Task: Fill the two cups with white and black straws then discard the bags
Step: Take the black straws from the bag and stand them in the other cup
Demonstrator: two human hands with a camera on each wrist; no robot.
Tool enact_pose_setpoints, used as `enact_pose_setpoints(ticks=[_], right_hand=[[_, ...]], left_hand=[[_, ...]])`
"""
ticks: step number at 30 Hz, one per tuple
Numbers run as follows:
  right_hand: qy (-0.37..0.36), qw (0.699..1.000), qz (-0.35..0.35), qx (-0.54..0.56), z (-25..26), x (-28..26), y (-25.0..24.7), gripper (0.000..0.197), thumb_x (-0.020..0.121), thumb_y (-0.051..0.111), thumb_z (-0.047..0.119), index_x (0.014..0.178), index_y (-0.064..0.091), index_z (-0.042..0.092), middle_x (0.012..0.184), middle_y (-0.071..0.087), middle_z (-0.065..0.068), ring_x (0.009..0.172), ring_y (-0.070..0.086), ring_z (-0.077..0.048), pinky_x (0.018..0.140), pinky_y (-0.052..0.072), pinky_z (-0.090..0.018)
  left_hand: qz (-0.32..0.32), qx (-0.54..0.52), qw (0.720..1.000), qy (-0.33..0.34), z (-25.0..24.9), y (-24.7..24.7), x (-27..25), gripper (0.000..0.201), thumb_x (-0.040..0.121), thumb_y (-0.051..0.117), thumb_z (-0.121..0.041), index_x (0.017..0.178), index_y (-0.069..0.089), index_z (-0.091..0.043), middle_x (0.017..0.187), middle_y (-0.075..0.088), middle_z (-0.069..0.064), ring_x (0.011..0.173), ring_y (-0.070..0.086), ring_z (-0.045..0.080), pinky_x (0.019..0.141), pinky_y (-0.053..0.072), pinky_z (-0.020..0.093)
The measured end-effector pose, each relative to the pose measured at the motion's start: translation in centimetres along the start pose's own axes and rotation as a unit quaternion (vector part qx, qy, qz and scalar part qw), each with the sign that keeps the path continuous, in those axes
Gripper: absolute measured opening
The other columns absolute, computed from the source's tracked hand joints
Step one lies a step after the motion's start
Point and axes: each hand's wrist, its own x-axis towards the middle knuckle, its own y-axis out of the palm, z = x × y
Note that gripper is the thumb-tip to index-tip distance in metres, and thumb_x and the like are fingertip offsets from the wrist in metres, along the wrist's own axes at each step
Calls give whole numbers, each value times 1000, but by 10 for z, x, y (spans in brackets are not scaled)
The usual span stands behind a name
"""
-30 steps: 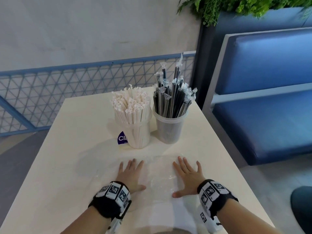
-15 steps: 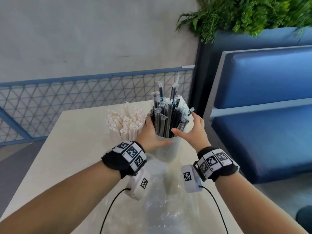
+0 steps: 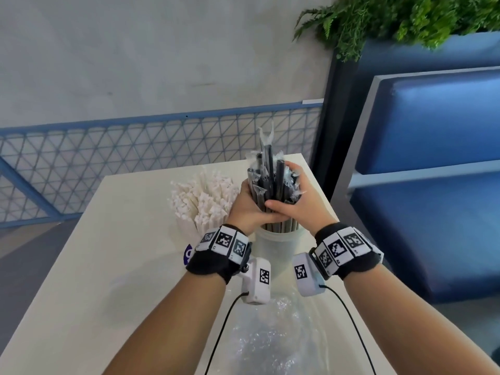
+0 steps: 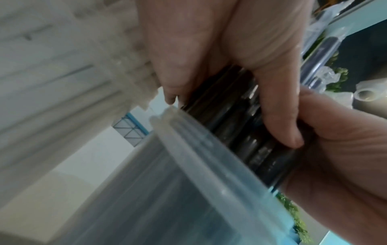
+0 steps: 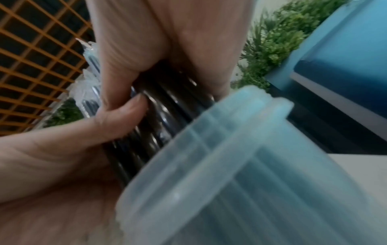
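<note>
We wrap left hand [image 3: 247, 209] and right hand [image 3: 293, 203] round black straws [image 3: 266, 180] standing in cup [image 3: 276, 246] | head only: white straws [image 3: 205, 201], bag [image 3: 273, 339] | wrists: thumbs overlapping above rim

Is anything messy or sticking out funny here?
One black straw pokes well above the bunch that both hands squeeze over the cup. An empty clear bag lies crumpled on the table.
</note>
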Motion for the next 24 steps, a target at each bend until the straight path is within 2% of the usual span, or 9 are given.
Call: enact_pose_setpoints(ticks=[4,6,8,13,14,17,20,22,24], right_hand=[[-51,999,-2,2,15,9,-4,75,68,80,25,122,34,51,127,50,14,120,50,-5,105,41,-32],[-58,998,-2,7,19,12,-7,81,66,79,33,130,31,46,129,47,18,122,49,-5,105,41,-32],[-56,998,-12,0,20,14,-11,88,64,78,42,136,28,42,129,48,11,124,46,-8,105,41,-35],[-131,986,-7,-107,28,16,-12,64,85,57,42,140,25,37,137,36,14,128,32,9,106,26,-11],[-145,980,0,-137,29,17,-12,57,90,50,38,142,26,34,138,35,14,129,30,8,107,25,-12],[-112,965,32,-234,30,21,-12,46,98,34,26,143,26,34,148,33,9,141,22,-10,112,21,-40],[-36,936,113,-330,25,19,-10,47,100,27,19,145,22,34,153,25,11,145,12,-12,114,12,-48],[-25,910,153,-384,18,17,-6,47,100,28,20,146,21,30,155,21,12,145,10,-10,116,11,-46],[-42,917,139,-372,12,17,-7,48,98,36,28,145,25,30,155,20,10,145,10,-12,116,13,-48]], left_hand=[[-34,-32,998,52,-14,-6,0,100,38,90,-20,126,45,-11,117,64,5,108,63,15,90,53,32],[-42,-47,995,74,-21,-6,-2,95,42,91,-15,125,44,-11,117,64,5,107,62,14,90,51,33],[-40,-34,994,101,-25,-8,-5,98,42,90,-22,127,41,-14,123,59,4,112,59,12,94,48,33],[-34,89,981,169,-42,-9,-13,118,56,87,-25,146,12,-28,148,27,0,136,26,10,108,26,28],[-26,125,974,188,-46,-9,-11,117,59,86,-27,146,9,-28,152,21,-1,139,20,10,108,23,26],[36,217,953,210,-49,-7,-4,101,74,74,-31,148,5,-23,157,10,-1,143,6,7,111,15,23],[78,270,942,181,-37,-7,4,68,88,58,-24,144,22,-14,148,29,8,138,26,17,115,24,30],[53,328,928,167,-30,-5,5,48,88,52,-19,133,39,-7,129,46,12,121,46,25,103,39,43],[34,364,918,153,-29,-5,5,49,86,53,-22,131,40,-7,128,48,14,121,46,30,100,40,47]])
